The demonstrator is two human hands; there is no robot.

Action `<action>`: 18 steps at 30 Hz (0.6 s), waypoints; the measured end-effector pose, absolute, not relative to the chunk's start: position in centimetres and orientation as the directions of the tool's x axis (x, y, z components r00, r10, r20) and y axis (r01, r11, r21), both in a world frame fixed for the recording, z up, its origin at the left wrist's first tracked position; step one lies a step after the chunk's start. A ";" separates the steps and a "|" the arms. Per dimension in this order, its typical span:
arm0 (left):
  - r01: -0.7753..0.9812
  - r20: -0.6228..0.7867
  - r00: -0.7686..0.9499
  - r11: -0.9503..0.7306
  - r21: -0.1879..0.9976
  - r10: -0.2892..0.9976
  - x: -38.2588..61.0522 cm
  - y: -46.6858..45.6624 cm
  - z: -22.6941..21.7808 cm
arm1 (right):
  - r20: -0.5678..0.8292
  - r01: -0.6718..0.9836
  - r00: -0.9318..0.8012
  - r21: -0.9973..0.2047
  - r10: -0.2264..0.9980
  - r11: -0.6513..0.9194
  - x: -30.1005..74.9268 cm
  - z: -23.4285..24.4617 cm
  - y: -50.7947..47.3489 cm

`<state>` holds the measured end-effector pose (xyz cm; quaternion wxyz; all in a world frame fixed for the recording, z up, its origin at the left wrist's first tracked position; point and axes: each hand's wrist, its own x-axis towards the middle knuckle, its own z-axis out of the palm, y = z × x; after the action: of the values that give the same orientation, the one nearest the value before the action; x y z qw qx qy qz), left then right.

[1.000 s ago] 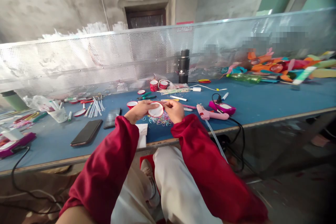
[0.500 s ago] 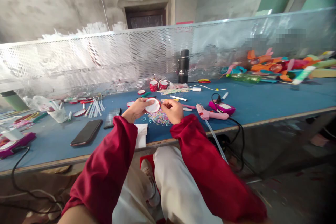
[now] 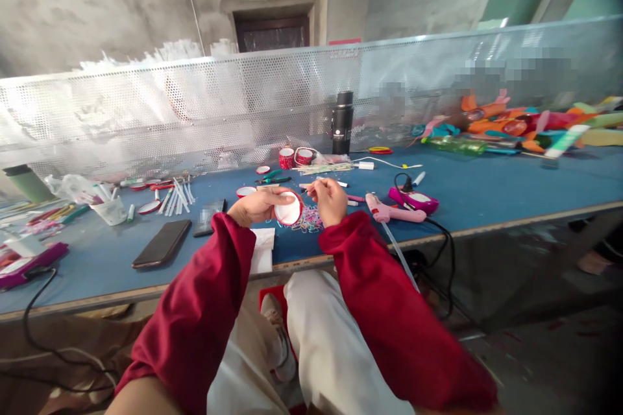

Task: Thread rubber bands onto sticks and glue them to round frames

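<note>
My left hand [image 3: 257, 205] grips a round white piece with a red rim [image 3: 288, 209] by its edge, tilted so the white inside faces me. Just to the right, my right hand [image 3: 328, 200] is closed in a pinch near that rim. Whatever lies between its fingertips is too small to make out. Below both hands, a heap of small pastel-coloured clips [image 3: 309, 218] is spread on the blue table [image 3: 360, 240]. Another red-rimmed disc [image 3: 246, 191] lies behind my left hand. A folded white paper [image 3: 263, 250] rests at the front edge.
A pink glue gun [image 3: 393, 211] lies right, its cord hanging over the edge. Left are a dark phone [image 3: 161, 244] and a white cup [image 3: 108, 211] of sticks. Behind stand red round pieces [image 3: 287, 157], green-handled pliers [image 3: 273, 177] and a black flask [image 3: 342, 123] before a perforated screen [image 3: 272, 97].
The red-rimmed piece has tipped and shifted slightly right and down, showing more of its red side. My right hand has moved a little away from the rim.
</note>
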<state>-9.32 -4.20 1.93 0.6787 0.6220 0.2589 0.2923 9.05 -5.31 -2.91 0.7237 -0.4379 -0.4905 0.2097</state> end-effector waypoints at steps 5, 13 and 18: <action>-0.179 0.064 0.630 0.064 0.982 0.774 -8.8 -3.5 1.8 | 0.412 -0.283 0.188 -0.847 0.892 0.451 9.5 -2.2 -6.0; -0.185 0.082 0.638 0.049 0.982 0.766 -8.5 -3.9 1.8 | 0.475 -0.406 -0.031 -0.810 0.880 0.423 9.8 -1.5 -7.6; -0.237 0.151 0.536 -0.024 0.971 0.831 -8.3 -3.6 1.7 | 0.480 -0.252 0.157 -0.825 0.863 0.505 9.3 -2.8 -6.2</action>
<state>-8.29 -3.58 1.74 0.6512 0.5863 0.2530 0.4101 9.30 -6.23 -2.82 0.7000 -0.2979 -0.5124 0.3984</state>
